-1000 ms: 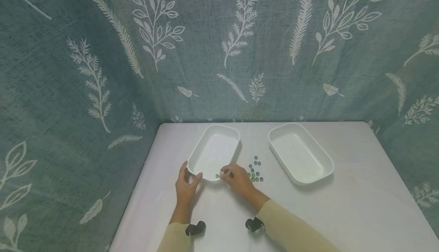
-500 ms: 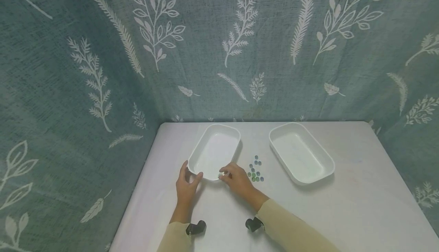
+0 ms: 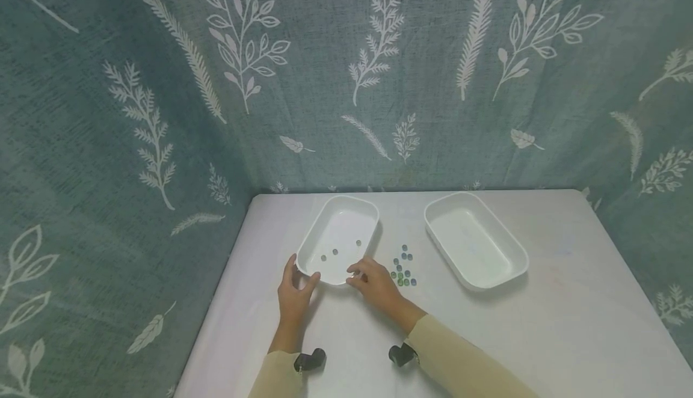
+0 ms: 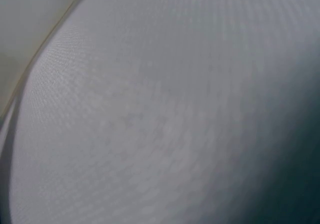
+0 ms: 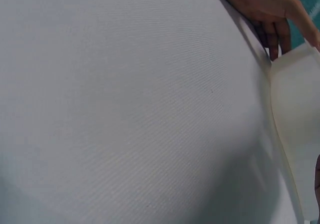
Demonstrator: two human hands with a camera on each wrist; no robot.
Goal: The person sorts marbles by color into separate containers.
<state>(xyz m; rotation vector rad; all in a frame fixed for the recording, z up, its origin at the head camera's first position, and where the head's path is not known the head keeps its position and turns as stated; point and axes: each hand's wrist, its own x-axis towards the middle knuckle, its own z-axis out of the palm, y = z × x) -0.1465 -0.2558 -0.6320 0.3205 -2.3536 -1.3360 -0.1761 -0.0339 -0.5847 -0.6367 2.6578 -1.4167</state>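
Note:
My left hand [image 3: 295,293] grips the near left corner of a white tray [image 3: 373,208], thumb and fingers spread round its rim. In the right wrist view the left hand [image 5: 265,9] shows at the top right, beside the tray's outer wall [image 5: 295,114]. My right hand [image 3: 376,284] is over the tray's near right corner, thumb and forefinger apart at the rim. Inside the tray are a glass bead [image 3: 323,258], a second bead [image 3: 335,252] and a third bead [image 3: 358,243], spread apart. The left wrist view shows only the tray wall [image 4: 25,34] and the table.
Several small green and blue glass beads [image 3: 400,276] lie on the white table [image 3: 346,344] to the right of my right hand. Beyond them stands a second white tray [image 3: 517,260], set at a slant. A leaf-patterned curtain [image 3: 325,163] hangs behind and at both sides.
Beads seen at my right fingertips earlier are gone from there, and three beads now lie spread farther inside the tray. Both hands have hardly moved.

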